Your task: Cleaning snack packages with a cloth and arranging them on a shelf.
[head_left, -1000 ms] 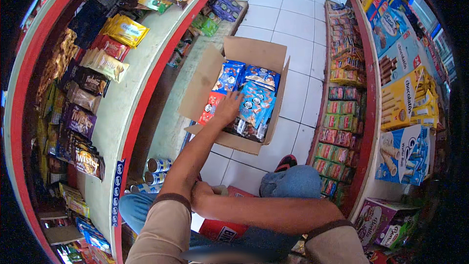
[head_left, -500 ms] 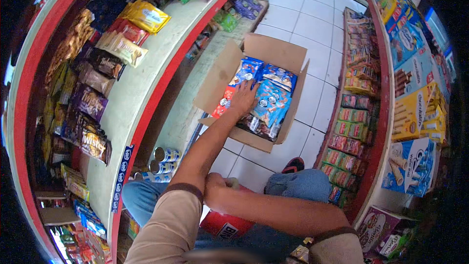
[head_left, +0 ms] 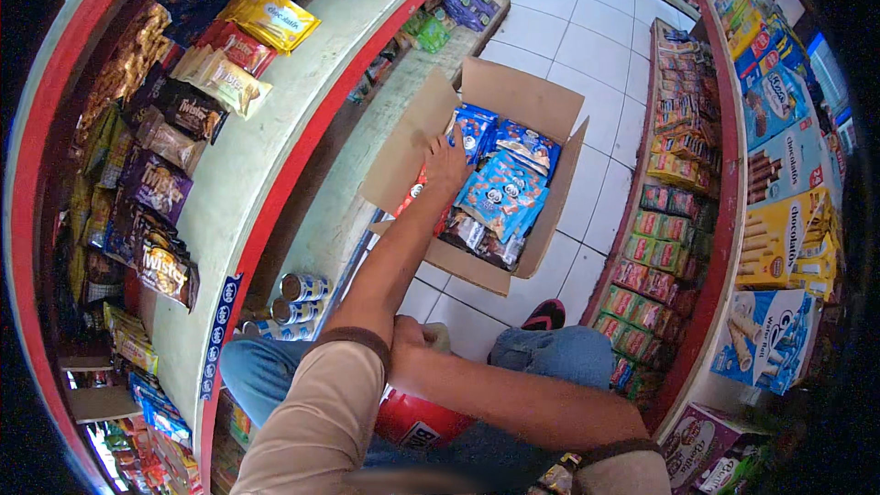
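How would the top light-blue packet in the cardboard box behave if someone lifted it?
The light-blue packet would probably bend, as it looks like a thin, soft pouch. Its shiny-looking wrapper may feel slippery. Since it overlaps others in the cardboard box, it might drag a neighbour along.

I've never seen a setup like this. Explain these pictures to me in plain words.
There's no machine here: a person is working with two bare hands. The camera, the left of a pair worn on the head, looks down, so you see roughly what the wearer sees; its wide lens bends straight edges. An open cardboard box sits in a tiled aisle beside a stocked shelf. Inside are dark blue, light blue, red and brownish packets. The left hand reaches in, touching packets on the box's left side; whether its grip has closed on one isn't clear. The right arm crosses under the left, and I can't tell whether the right hand holds anything.
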`<state>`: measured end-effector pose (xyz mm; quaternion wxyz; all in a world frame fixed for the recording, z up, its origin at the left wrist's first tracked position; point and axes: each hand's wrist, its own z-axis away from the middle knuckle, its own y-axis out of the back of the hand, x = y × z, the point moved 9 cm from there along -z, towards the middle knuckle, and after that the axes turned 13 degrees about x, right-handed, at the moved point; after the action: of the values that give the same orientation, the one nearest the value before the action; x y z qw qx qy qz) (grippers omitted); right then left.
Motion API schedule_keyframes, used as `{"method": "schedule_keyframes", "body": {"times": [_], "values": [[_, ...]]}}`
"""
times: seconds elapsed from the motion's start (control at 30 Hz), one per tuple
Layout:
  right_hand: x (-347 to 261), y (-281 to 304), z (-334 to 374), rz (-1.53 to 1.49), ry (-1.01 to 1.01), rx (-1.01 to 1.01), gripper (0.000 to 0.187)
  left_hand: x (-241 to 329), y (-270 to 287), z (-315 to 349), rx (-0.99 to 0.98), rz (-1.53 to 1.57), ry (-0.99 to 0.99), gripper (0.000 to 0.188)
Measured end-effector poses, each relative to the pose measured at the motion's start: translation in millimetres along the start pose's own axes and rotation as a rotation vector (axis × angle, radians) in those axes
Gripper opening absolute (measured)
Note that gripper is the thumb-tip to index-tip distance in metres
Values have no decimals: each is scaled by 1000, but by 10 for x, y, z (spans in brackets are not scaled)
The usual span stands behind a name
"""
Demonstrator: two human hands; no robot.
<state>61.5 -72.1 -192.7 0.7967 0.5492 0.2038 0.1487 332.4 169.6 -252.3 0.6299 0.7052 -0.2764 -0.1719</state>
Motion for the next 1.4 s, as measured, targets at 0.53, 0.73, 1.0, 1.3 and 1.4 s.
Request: {"method": "schedule_keyframes", "body": {"times": [0.53,0.73,1.0,1.3,1.4], "values": [[507,988,350,-352,3,131,19,-544,943,230,-9,1324,384,85],[1245,1012,358,-319,-99,331,27,-1051,2244,1136,63,1510,383,77],[1414,1755,460,-1619,-460,725,44,-1494,3030,2364,469,757,248,84],[1271,1722,274,-1660,-371,799,41,-1370,3022,2368,406,764,181,95],[1255,1788,290,-1695,-379,800,36,-1566,2853,2287,300,979,290,95]]}}
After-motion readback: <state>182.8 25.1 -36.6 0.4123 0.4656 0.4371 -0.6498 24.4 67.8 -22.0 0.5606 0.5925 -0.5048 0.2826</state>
